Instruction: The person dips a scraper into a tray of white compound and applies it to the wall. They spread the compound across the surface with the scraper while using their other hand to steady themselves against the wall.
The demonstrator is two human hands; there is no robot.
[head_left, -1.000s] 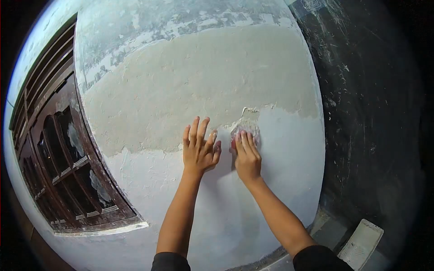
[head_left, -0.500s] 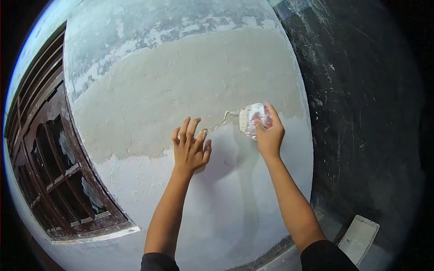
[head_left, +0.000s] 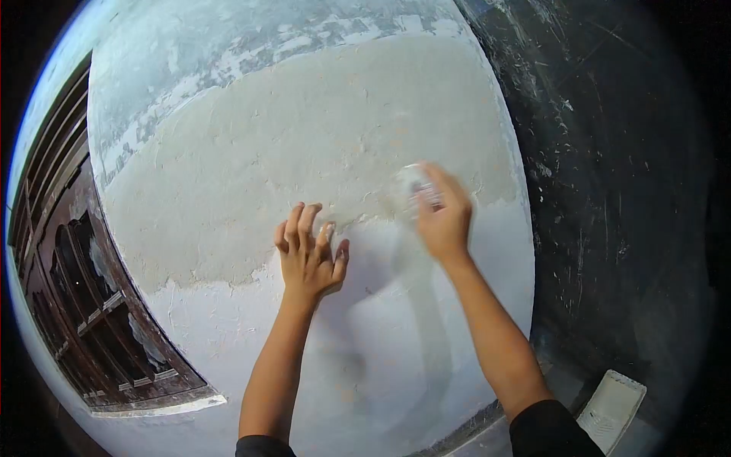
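My left hand (head_left: 306,255) rests flat on the wall (head_left: 289,137) with its fingers spread, at the line where grey plaster meets white putty. To its right, my right hand (head_left: 442,217) grips a small putty-smeared spreader (head_left: 410,185) and presses it against the wall at that same line. The right hand and spreader are blurred by motion. The lower part of the wall is covered in smooth white putty (head_left: 381,343); above it the plaster is bare and rough.
A dark wooden window frame (head_left: 76,274) with several panes fills the left side, with a white sill below it. A dark, scratched wall (head_left: 624,190) stands to the right. A white tray (head_left: 611,411) lies on the floor at bottom right.
My right hand rose with the spreader from beside my left hand up and to the right, then swept slightly left along the putty edge. The left hand stayed on the wall.
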